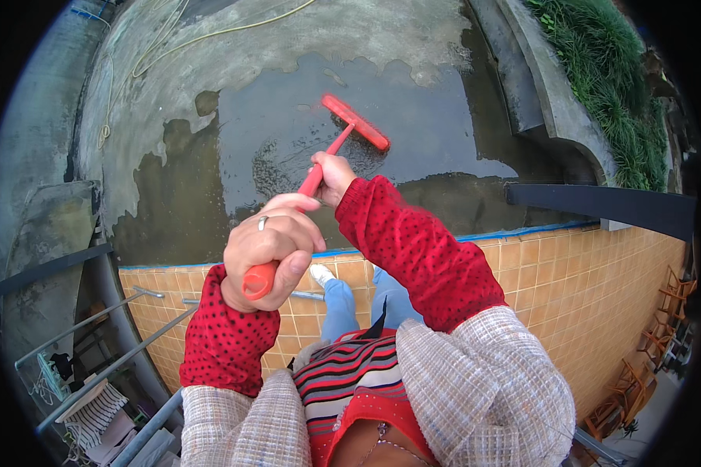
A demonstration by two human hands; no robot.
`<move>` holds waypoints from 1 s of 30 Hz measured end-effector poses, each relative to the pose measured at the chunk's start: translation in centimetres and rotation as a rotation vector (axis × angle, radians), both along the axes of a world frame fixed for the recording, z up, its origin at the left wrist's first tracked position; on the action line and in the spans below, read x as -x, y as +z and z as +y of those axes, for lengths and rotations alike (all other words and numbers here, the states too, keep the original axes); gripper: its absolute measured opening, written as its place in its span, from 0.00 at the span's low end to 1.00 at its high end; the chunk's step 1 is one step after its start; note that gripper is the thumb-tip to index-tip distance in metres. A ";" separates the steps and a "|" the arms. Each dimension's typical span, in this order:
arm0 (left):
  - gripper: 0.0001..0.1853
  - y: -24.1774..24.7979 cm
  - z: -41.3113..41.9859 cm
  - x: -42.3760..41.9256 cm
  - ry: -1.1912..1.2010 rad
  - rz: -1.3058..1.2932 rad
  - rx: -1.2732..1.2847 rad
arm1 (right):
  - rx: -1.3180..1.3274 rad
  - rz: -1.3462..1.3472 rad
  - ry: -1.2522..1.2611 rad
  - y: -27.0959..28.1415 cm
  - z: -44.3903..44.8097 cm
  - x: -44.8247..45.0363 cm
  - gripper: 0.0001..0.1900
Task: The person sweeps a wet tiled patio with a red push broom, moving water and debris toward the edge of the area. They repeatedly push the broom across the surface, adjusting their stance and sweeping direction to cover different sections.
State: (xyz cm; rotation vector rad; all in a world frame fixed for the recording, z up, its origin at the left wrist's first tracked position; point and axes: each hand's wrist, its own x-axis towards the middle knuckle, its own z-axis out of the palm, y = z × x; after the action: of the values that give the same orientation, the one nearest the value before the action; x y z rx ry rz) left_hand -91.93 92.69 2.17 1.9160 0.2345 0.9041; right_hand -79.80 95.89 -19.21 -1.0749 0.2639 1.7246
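Observation:
A long-handled red push broom [355,121] rests its bristled head on wet concrete in shallow water [409,105]. My left hand [274,245], wearing a ring, is wrapped around the upper end of the red handle, close to the camera. Farther down the same handle, nearer the broom head, my right hand [333,178] grips it. Both forearms are covered by red sleeve covers with black dots [415,251]. Ripples and small bubbles show in the water beside the bristles.
Tan tiles [537,262] lie underfoot, with a blue edge strip bordering the wet concrete. A yellowish hose [222,29] runs across the upper left. A concrete curb [566,99] with grass stands right. Metal rails [117,368] are at lower left, wooden chairs [634,379] at lower right.

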 end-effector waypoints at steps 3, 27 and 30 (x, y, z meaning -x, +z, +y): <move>0.10 -7.0 2.0 -0.9 0.036 -0.090 0.029 | 0.050 -0.313 0.037 -0.3 1.8 -4.1 0.10; 0.07 -4.5 5.8 33.6 0.266 0.418 0.096 | -0.179 0.338 0.399 1.0 4.3 35.2 0.07; 0.10 -2.3 5.0 31.1 0.264 0.533 -0.046 | -0.143 0.607 0.376 2.4 3.6 35.4 0.10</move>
State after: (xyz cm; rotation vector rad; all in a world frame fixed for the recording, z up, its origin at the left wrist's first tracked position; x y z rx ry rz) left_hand -122.99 97.66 -0.17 2.1739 0.8023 0.5472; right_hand -115.20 99.50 -16.79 -0.4896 0.3214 2.3510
